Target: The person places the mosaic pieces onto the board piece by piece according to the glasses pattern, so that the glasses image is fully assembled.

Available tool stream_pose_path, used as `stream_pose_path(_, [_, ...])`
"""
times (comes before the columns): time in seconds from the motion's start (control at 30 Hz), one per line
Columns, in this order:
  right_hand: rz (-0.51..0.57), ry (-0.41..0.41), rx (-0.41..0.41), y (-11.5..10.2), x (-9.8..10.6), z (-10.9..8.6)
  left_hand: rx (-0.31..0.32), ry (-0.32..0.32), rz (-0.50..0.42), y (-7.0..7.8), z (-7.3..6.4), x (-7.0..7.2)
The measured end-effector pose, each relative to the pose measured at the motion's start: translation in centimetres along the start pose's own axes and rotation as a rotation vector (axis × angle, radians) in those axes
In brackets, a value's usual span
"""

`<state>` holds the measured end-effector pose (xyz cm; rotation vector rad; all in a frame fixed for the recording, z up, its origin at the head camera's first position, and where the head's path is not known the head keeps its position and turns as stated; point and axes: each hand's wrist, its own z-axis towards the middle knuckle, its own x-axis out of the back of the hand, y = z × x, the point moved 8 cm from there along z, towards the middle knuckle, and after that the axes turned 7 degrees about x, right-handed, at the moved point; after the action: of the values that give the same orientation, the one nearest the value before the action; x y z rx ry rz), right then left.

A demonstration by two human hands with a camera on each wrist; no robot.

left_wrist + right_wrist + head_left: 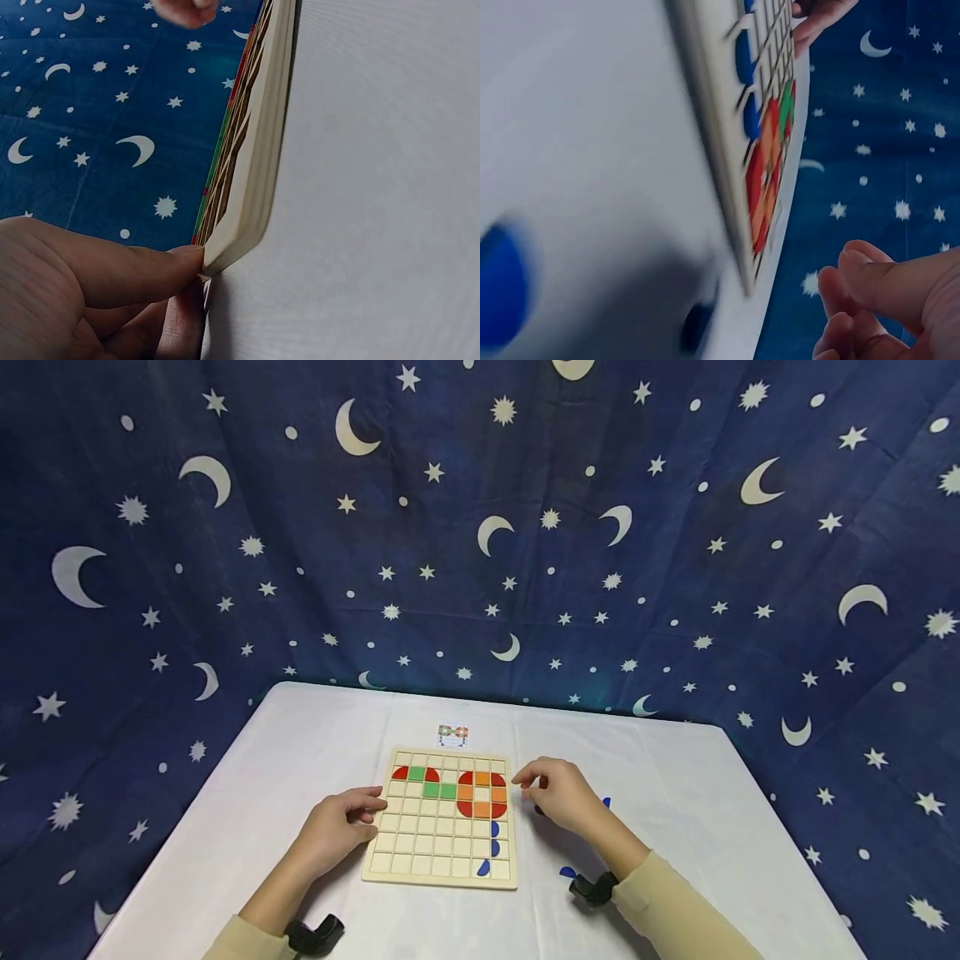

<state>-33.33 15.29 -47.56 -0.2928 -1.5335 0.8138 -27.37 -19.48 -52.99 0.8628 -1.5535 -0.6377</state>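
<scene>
A wooden grid board (401, 865) lies on the table, carrying red rounded pieces (466, 809), green squares (416, 773), orange squares (482, 779) and three blue rounded pieces (495, 829). My left hand (335, 827) grips the board's left edge; in the left wrist view its fingertips (187, 261) press at a corner. Just off the board's right edge, my right hand (558, 789) hovers over the table with loosely bent fingers, thumb and index near each other. Nothing shows between them in the right wrist view, where the thumb (889, 281) is turned toward the camera.
A small printed card (453, 735) with a coloured pattern lies behind the board. Loose blue pieces (567, 872) are scattered on the white tablecloth (675, 827) around my right forearm, one of them partly hidden by the hand. A dark blue star-and-moon cloth (450, 527) hangs behind the table.
</scene>
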Motion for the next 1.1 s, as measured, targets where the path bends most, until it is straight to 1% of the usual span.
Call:
stream_pose_path(0.13, [-0.018, 0.031, -0.033, 2.4, 1.5, -1.8, 0.003, 0.002, -0.008, -0.1, 0.1, -0.1])
stream_pose_path(0.3, [-0.052, 0.038, -0.052, 5.5, 3.1, -3.7, 0.004, -0.004, -0.021, -0.1, 0.0, -0.3])
stream_pose_path(0.47, [-0.100, 0.031, -0.106, 8.5, 3.8, -5.2, 0.013, -0.003, -0.024, -0.2, 0.0, -0.2])
stream_pose_path(0.6, [-0.129, 0.038, -0.133, 9.8, 3.9, -5.7, 0.007, 0.003, -0.010, -0.1, 0.0, 0.0])
stream_pose_path(0.77, [-0.168, 0.011, -0.120, 9.4, 3.2, -5.6, 0.009, 0.010, 0.000, -0.1, -0.1, 0.3])
stream_pose_path(0.93, [-0.198, -0.025, -0.109, 8.2, 2.1, -5.4, 0.007, 0.009, -0.005, -0.1, 0.0, 0.2])
stream_pose_path(1.1, [-0.198, -0.037, -0.094, 6.6, 1.2, -5.2, 0.003, 0.002, -0.015, -0.1, 0.1, 0.0])
